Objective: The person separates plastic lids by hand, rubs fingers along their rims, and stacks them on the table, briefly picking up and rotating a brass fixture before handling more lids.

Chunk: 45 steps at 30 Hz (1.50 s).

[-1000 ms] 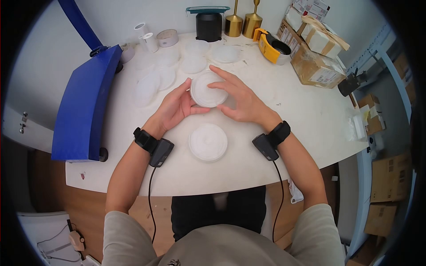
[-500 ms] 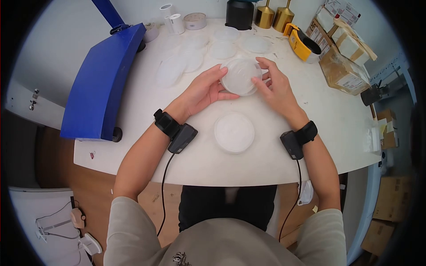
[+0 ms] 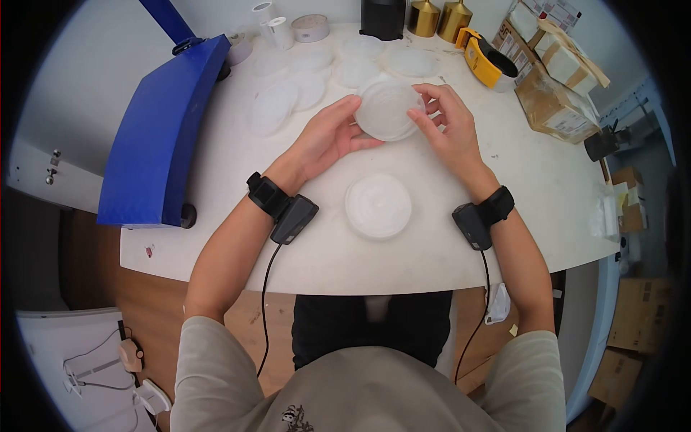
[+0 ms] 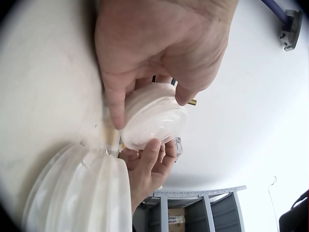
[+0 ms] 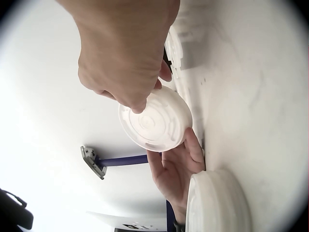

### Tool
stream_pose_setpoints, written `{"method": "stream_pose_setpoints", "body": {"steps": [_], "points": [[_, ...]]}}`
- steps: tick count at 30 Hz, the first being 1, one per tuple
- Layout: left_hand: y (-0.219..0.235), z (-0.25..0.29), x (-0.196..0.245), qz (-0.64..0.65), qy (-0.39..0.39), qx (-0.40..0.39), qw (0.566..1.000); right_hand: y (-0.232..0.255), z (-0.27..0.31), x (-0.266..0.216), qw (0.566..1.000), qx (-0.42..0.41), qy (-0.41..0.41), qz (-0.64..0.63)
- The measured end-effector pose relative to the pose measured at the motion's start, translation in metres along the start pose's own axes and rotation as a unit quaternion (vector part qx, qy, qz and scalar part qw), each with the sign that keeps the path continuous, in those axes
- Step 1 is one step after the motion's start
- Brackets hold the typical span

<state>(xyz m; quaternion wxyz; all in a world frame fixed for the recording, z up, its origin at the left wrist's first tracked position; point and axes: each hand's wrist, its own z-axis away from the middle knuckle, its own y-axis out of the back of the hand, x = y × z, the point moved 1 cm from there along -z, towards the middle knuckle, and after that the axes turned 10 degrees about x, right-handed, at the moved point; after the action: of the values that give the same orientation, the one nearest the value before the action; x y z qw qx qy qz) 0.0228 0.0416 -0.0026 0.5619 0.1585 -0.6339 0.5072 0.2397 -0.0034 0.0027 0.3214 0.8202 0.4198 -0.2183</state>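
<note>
Both hands hold a round, translucent white plastic lid [image 3: 387, 111] over the table, tilted. It looks thick at the edge, like lids nested together, in the left wrist view. My left hand [image 3: 324, 142] grips its left side, thumb on the rim and fingers beneath. At the right edge my right hand [image 3: 452, 133] pinches it, the thumb on the face that shows in the head view. Nearer the body, a stack of similar lids [image 3: 378, 207] lies on the table; its layered edges show in the left wrist view [image 4: 82, 193].
Several loose translucent lids [image 3: 275, 108] are spread behind the hands. A blue platform scale [image 3: 162, 137] stands at left. White rolls [image 3: 281, 32], a black container [image 3: 382, 19], gold-coloured pots [image 3: 423, 19], a yellow tape dispenser [image 3: 482, 56] and taped boxes [image 3: 558, 108] line the back.
The right hand, earlier spread over the lid's face, has moved to its right edge and pinches it. The held lid has tilted. The head view has shifted; the left hand keeps its hold.
</note>
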Motion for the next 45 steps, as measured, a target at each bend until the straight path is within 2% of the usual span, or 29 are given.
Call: {"method": "stream_pose_setpoints", "body": {"steps": [4, 8, 14, 16, 22, 25, 29, 31, 35, 37, 38, 40, 41, 43, 45], "points": [[0.002, -0.001, -0.001, -0.005, 0.002, -0.014, 1.0, 0.0, 0.002, -0.005, 0.999, 0.008, 0.033, 0.001], [0.0, 0.001, -0.002, -0.014, 0.001, -0.009, 1.0, 0.001, 0.003, -0.003, 1.0, 0.0, 0.012, -0.006], [0.0, 0.001, -0.001, -0.005, -0.005, -0.011, 1.0, -0.002, 0.002, 0.004, 0.999, 0.041, -0.019, -0.026], [0.001, 0.0, -0.003, -0.009, -0.007, -0.009, 1.0, -0.003, 0.002, 0.008, 0.997, 0.044, 0.021, -0.067], [-0.002, 0.0, 0.0, -0.008, -0.009, 0.002, 1.0, -0.002, -0.002, 0.006, 0.989, 0.091, 0.035, -0.115], [0.0, 0.001, -0.003, -0.014, -0.01, -0.003, 1.0, -0.003, -0.001, 0.008, 0.987, 0.086, 0.047, -0.125], [0.002, -0.001, -0.005, -0.034, -0.015, -0.012, 0.999, -0.002, -0.003, 0.005, 0.984, 0.09, 0.053, -0.146], [0.002, 0.0, -0.005, -0.039, -0.014, -0.024, 0.999, -0.003, -0.001, 0.003, 0.979, 0.101, 0.027, -0.175], [0.005, -0.001, -0.006, -0.055, -0.011, -0.032, 0.998, -0.005, 0.0, 0.004, 0.985, 0.063, 0.021, -0.159], [0.005, 0.0, -0.009, -0.051, -0.008, -0.024, 0.998, -0.003, 0.001, 0.003, 0.998, 0.002, 0.061, -0.016], [0.004, 0.0, -0.007, -0.049, -0.01, -0.018, 0.999, -0.002, 0.002, 0.003, 0.998, 0.002, 0.063, -0.013], [0.002, 0.0, -0.005, -0.043, -0.01, -0.017, 0.999, -0.003, 0.004, 0.004, 0.999, 0.005, 0.019, 0.046], [0.002, 0.0, -0.005, -0.036, -0.005, -0.01, 0.999, -0.002, 0.003, 0.004, 0.998, 0.007, 0.027, 0.048], [0.003, -0.001, -0.004, -0.026, -0.004, -0.005, 1.0, -0.001, 0.005, 0.005, 0.992, -0.028, -0.11, 0.052], [0.003, -0.001, -0.006, -0.013, -0.001, 0.002, 1.0, 0.0, 0.005, 0.002, 0.987, -0.059, -0.136, 0.062]]}}
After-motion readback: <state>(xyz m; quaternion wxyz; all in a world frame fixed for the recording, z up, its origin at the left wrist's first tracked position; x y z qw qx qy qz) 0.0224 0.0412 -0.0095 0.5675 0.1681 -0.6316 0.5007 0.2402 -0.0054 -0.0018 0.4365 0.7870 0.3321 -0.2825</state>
